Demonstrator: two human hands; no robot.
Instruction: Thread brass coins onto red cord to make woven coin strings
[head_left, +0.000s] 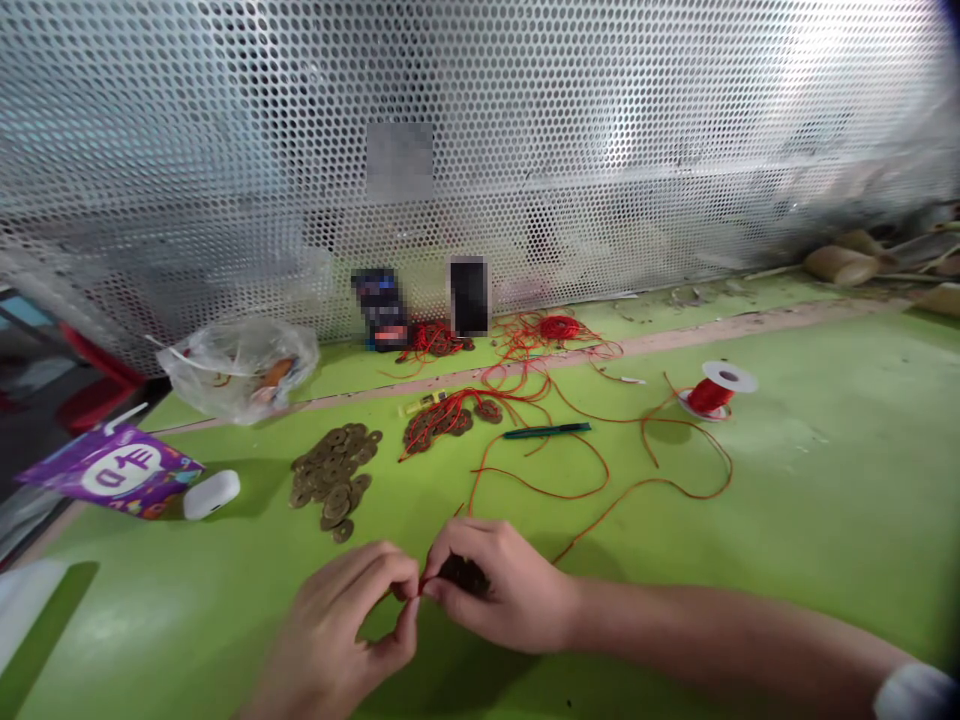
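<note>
My left hand [352, 620] is closed in a pinch, thumb against forefinger, on a short bit of red cord [423, 586]. Fingertip to fingertip with it, my right hand [510, 590] pinches the same cord. Dark round coins [465, 572] show in the hollow of my right hand, partly hidden by its fingers. Ahead and to the left lies a heap of loose bronze coins [335, 470] with holes in the middle. Beyond my hands, more coins strung on red cords [442, 420] lie in a bunch. A long loose cord [675, 482] curves over the green table.
A red cord spool [709, 392] stands at the right; green tweezers [547, 431] lie mid-table. Two phones [382, 310] lean on the perforated metal screen [525, 150] near red cord tangles [559, 328]. A purple packet [112, 470], white earphone case [212, 494] and plastic bag [244, 368] are left.
</note>
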